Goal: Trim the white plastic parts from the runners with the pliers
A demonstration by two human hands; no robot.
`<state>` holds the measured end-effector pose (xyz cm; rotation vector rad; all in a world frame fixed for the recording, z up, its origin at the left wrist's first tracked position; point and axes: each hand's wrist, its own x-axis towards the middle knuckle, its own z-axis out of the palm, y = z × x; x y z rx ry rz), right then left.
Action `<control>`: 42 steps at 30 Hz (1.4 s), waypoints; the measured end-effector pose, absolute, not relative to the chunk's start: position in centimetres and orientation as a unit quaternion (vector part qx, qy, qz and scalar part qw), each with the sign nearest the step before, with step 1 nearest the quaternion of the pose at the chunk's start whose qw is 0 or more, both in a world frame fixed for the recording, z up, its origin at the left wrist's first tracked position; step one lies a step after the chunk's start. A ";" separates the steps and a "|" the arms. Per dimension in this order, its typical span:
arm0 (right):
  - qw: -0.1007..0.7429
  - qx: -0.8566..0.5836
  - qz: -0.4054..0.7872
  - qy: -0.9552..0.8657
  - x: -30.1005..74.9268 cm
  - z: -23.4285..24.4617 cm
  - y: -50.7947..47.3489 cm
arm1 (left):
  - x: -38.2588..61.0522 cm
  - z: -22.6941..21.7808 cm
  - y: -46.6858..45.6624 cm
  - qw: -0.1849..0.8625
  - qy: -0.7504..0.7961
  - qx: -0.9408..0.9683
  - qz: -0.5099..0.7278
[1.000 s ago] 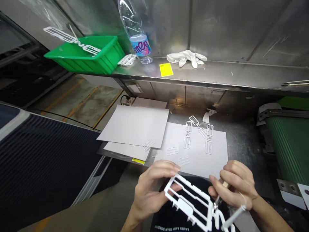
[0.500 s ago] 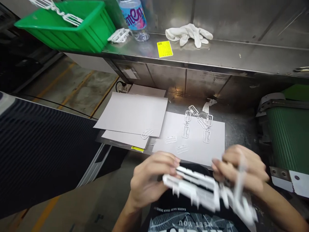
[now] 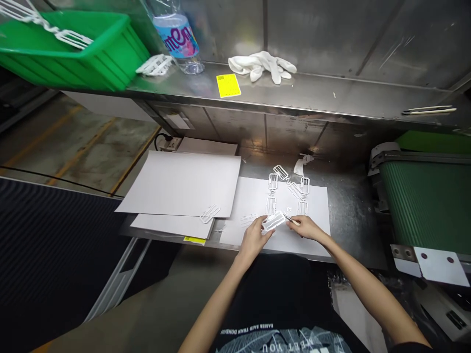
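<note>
A plastic bottle (image 3: 176, 37) stood at the left end of the steel shelf (image 3: 331, 95), beside the green bin (image 3: 73, 54). Its blue and pink label bore large white letters, partly turned away, which looked like "ntem"; the whole brand name could not be made out. A yellow card (image 3: 228, 85) lay at the shelf's front edge with dark print too small to read. The black shirt (image 3: 272, 304) at the bottom edge carried white lettering seen upside down: "EASIER SAID THAN DONE", and below it, larger, "MEET YOU".
</note>
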<state>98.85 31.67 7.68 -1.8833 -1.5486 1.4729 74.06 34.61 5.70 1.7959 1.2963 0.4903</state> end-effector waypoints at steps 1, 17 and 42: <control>0.148 -0.656 0.502 -0.544 98.8 7.1 31.7 | 74.1 5.4 34.7 0.419 0.520 0.719 0.193; 0.158 -0.775 0.321 -0.521 100.6 3.6 28.4 | 68.9 5.9 34.1 0.355 0.627 0.648 0.247; 0.310 -0.837 0.171 -0.418 101.2 10.6 26.8 | 63.0 6.4 34.3 0.461 0.682 0.432 0.368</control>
